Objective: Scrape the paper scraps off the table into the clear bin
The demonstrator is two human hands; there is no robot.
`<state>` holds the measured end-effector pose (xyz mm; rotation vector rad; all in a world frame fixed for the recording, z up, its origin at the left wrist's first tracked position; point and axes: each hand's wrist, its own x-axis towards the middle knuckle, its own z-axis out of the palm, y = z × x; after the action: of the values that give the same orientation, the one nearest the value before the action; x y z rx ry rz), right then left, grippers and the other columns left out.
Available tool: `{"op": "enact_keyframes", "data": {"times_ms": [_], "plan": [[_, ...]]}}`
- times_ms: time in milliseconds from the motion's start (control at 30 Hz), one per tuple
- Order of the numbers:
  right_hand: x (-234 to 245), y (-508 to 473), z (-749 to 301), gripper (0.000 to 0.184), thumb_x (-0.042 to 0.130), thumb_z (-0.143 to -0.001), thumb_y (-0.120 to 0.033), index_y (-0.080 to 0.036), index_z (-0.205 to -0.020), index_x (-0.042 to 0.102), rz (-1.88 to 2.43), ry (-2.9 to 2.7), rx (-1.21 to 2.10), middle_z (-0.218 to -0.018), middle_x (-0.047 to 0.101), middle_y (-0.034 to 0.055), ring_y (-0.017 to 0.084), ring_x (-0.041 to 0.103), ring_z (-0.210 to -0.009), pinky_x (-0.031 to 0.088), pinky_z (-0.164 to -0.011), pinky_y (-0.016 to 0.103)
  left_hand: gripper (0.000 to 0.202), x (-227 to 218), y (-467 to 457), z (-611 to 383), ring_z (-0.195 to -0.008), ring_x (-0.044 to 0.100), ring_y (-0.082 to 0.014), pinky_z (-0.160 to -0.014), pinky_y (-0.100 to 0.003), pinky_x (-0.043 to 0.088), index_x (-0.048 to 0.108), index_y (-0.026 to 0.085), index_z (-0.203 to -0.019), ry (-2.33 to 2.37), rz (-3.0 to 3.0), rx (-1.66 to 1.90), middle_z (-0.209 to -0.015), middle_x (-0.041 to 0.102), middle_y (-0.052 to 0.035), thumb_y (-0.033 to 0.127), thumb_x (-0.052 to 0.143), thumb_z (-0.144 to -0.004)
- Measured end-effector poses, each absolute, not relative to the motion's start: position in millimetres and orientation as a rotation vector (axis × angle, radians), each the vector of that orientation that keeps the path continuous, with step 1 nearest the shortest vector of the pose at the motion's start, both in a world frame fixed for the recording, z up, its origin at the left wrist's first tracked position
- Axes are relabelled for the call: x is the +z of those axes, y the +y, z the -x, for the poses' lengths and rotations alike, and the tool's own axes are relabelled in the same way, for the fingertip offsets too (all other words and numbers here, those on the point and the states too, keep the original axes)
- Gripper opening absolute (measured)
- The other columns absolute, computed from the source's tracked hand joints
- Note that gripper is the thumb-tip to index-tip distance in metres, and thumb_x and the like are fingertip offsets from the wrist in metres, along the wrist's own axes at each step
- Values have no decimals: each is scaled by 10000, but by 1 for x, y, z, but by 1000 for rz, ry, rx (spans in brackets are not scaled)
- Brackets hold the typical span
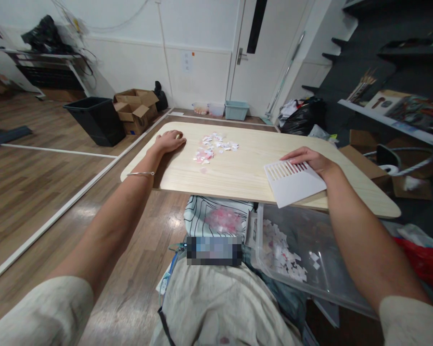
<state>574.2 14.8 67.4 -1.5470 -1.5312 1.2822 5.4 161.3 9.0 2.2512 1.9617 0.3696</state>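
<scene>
My right hand [308,159] grips a flat white board with a row of narrow slots [295,185] along its far edge. The board lies tilted over the front of the pale wooden table [238,180], its near corner past the edge. On the table's left side rests my left hand [170,140], palm down with fingers loosely spread and nothing visible in it. Between the hands, small white and pink pieces [216,145] lie scattered in a loose pile, nearer to my left hand.
Below the table's front edge, a clear plastic bin [324,283] holds many white pieces [283,250]. A striped cloth with pink pieces [223,218] is beside it. A black trash bin [97,122] and cardboard boxes [135,108] stand at the left; a shelf [400,122] is at the right.
</scene>
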Motion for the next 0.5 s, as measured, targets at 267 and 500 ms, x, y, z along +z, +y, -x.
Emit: {"op": "enact_keyframes", "data": {"times_ms": [267,500], "plan": [[55,30,-570,409,1101,-671,-358,-256,-1051,988,1447,-1395,1087,-861,911,54,243,780,-706,605,-666,384,751,7,164,-5,-1819,576,-464,-1482,-708,446,786,324,-1784,1971,-2245,370,-1960,677,-135,618,490,-1159],[49,36,-565,417,1077,-694,-307,-239,-1081,939,1438,-1367,1053,-913,908,61,232,750,-712,576,-642,358,702,5,168,-2,-1781,615,-481,-1447,-719,488,816,343,-1748,1962,-2270,389,-1916,718,-132,607,532,-1163]]}}
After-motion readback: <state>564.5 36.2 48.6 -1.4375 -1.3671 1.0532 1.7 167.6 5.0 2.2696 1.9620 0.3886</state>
